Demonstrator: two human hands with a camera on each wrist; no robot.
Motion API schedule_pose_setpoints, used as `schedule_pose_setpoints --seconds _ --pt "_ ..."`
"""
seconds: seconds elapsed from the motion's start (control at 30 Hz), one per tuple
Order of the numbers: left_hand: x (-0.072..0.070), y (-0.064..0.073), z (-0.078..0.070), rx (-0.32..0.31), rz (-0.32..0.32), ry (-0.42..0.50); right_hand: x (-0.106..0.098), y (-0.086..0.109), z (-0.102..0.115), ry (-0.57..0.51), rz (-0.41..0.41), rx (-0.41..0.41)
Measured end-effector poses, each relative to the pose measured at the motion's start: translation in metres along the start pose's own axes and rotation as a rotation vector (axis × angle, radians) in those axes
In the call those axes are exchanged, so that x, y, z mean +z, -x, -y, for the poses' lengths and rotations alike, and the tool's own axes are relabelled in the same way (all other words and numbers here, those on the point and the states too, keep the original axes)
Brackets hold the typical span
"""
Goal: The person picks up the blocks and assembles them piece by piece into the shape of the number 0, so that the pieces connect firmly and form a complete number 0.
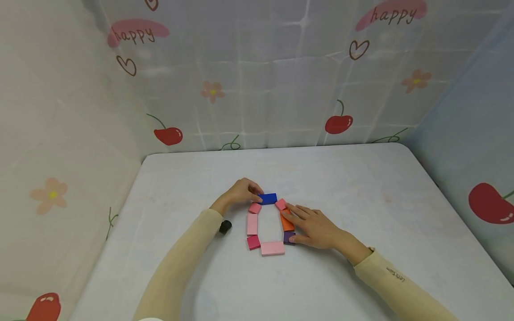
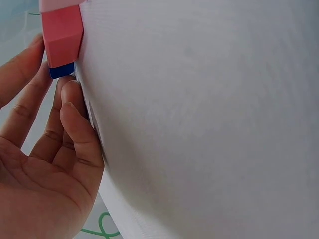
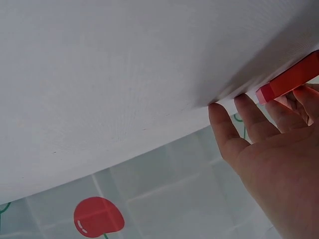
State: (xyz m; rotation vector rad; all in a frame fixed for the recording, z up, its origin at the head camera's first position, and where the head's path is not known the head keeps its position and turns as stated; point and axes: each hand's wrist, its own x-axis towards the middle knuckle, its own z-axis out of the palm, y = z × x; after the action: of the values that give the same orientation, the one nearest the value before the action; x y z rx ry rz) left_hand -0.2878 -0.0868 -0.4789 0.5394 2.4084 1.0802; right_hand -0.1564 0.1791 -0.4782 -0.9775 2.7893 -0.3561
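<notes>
Coloured blocks lie in a ring on the table. At its far end my left hand (image 1: 242, 191) pinches the left end of a blue block (image 1: 267, 199), thumb in front and fingers behind. In the left wrist view, a pink block (image 2: 62, 37) hides most of that blue one. Along the ring's right side, my right hand (image 1: 315, 226) lies with fingers spread, touching an orange block (image 1: 287, 221); its thumb rests by a purple block (image 1: 289, 238). Its index fingertip is near a small pink block (image 1: 281, 204). The right wrist view shows the orange block (image 3: 296, 74) beside the fingers.
The ring's left side has a small pink block (image 1: 254, 208), a light pink block (image 1: 252, 224) and a deep pink block (image 1: 253, 242). A light pink block (image 1: 272, 248) forms the near end. Beside the left forearm sits a small black object (image 1: 225, 227) on the white table (image 1: 353, 178).
</notes>
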Motion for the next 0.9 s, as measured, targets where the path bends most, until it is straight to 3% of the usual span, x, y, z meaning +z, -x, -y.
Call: schedule_pose_setpoints --seconds 0.67,0.8,0.9 --pt "0.0006 0.0023 0.0001 -0.010 -0.011 0.003 -0.0005 0.0001 -0.0017 -0.012 -0.008 -0.014" --pt "-0.0002 0.0034 0.0041 -0.036 -0.043 0.007 0.0013 -0.0014 -0.0026 -0.021 -0.038 -0.029" --pt "-0.0015 0.0083 0.0068 -0.047 -0.105 -0.024 0.0023 -0.0011 -0.0019 -0.036 -0.088 -0.034"
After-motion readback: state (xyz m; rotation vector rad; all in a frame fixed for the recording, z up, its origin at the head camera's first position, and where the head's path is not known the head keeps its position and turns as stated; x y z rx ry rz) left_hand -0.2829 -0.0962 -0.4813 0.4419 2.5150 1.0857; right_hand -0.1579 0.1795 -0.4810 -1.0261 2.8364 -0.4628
